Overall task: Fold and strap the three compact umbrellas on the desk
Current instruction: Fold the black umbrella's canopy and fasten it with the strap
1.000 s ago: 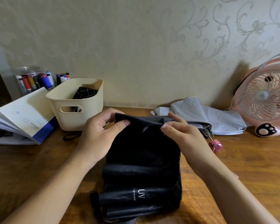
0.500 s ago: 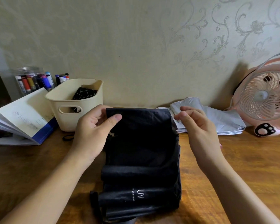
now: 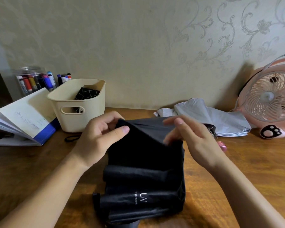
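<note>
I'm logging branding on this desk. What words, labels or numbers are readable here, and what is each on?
"UV": white print on the black umbrella.
"prevent": smaller white print beside it; the mark before it is unreadable.
Open book: printed lines, too blurred to read.
Markers: labels too small to read.
</note>
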